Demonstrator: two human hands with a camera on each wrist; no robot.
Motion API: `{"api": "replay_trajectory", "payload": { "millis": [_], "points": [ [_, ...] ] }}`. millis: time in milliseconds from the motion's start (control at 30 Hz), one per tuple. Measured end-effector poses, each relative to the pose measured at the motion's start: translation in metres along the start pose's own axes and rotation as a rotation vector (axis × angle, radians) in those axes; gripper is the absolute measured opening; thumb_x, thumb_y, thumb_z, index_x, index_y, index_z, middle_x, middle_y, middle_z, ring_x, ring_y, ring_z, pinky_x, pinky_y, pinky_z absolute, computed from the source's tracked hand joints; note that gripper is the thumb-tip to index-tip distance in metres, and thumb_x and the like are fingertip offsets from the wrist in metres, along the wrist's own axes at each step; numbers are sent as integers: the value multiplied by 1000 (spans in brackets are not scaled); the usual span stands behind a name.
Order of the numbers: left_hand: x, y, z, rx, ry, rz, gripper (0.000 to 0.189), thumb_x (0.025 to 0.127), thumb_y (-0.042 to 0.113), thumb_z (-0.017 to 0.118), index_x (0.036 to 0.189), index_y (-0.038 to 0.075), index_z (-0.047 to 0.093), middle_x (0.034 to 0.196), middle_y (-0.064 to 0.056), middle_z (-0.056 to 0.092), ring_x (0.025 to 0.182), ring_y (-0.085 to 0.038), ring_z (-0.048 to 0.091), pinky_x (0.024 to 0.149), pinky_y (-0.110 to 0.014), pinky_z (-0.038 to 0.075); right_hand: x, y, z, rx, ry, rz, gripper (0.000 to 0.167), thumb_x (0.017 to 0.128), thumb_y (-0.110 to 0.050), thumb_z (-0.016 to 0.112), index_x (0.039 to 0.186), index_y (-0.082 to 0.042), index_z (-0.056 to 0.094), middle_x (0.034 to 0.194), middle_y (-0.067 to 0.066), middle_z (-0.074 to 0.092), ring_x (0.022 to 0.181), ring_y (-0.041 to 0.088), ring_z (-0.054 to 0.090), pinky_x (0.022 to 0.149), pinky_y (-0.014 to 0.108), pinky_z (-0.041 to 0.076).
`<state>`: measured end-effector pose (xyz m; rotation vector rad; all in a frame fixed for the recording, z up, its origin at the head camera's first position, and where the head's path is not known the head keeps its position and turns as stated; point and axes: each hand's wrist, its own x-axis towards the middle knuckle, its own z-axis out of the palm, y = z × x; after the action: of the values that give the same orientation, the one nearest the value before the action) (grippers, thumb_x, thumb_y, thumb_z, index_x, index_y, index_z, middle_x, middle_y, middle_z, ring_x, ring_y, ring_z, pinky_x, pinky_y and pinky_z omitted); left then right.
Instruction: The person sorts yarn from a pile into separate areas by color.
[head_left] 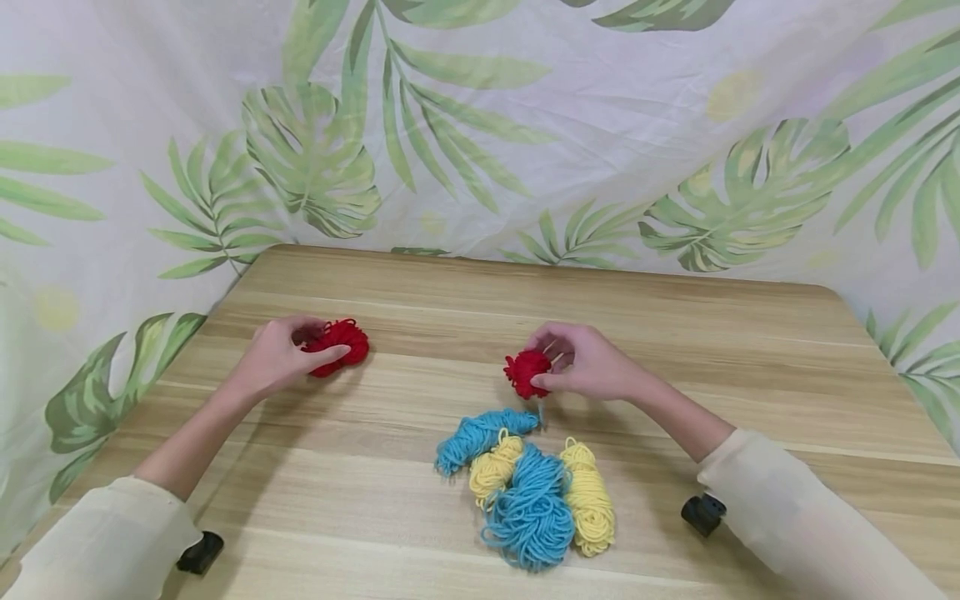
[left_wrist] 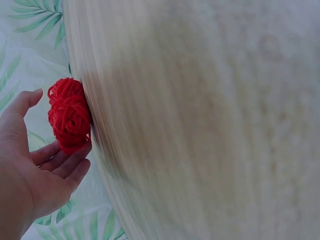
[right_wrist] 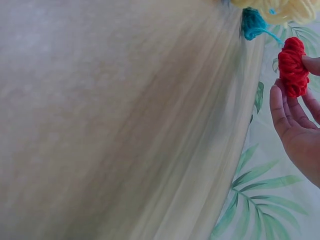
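Red yarn bundles: two, well apart; the left bundle (head_left: 357, 337) appears to rest on the counter (head_left: 337, 500), the right bundle (head_left: 525, 372) is held up off it, beyond the other skeins.
Left hand (head_left: 285, 357): grip apart, fingers touching the left bundle, thumb standing off it in the wrist view; such a light touch probably steadies what the counter already bears.
Right hand (head_left: 591, 362): grip clamped on the right bundle, thumb opposite the fingers; this pinch likely takes its weight without flattening the loops.
Blue strand (right_wrist: 271, 35): stretches from the far blue skein (head_left: 483, 435) toward the right bundle; whether it is caught there I cannot tell.
Cluster: far blue skein, small yellow skein (head_left: 495, 468), large blue skein (head_left: 531, 512) and long yellow skein (head_left: 591, 504) lie close together, perhaps kept from rolling by one another.
Yarn texture: soft, matte, wound in thick loops; left bundle two-lobed, right bundle stubby and lumpy, large blue skein plump, long yellow skein an elongated roll.
Counter surface: flat, wood-grained.
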<state>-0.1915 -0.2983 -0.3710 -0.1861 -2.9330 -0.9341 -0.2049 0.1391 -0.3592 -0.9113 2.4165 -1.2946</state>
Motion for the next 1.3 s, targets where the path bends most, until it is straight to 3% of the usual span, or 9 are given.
{"api": "replay_trajectory", "payload": {
  "millis": [300,633,1000,1300],
  "points": [
    [0,1,0,1,12,1,63,90,40,80,125,-10,65,117,-27,70,106,-37,66,85,-42,52,10,-4,2,1,-16,-14,35,88,-7,80,118,2,64,111,14,71,100,27,68,86,39,60],
    [0,2,-1,10,2,6,67,89,43,80,127,-9,64,119,-27,70,110,-37,65,91,-47,51,21,-9,4,31,-30,-20,33,85,-1,80,114,2,65,106,14,71,91,26,70,82,36,61],
    [0,3,-1,16,-16,23,65,89,38,80,128,-11,62,118,-27,69,108,-37,66,89,-46,52,30,-16,11,125,-48,-38,34,85,6,78,115,8,62,111,20,69,98,28,69,89,39,61],
    [-1,2,-2,0,-9,31,61,90,36,80,126,-10,64,117,-26,70,107,-37,66,88,-44,52,38,-17,14,123,-50,-28,33,85,5,78,115,7,63,111,19,70,98,26,69,88,38,61]
  ]
}}
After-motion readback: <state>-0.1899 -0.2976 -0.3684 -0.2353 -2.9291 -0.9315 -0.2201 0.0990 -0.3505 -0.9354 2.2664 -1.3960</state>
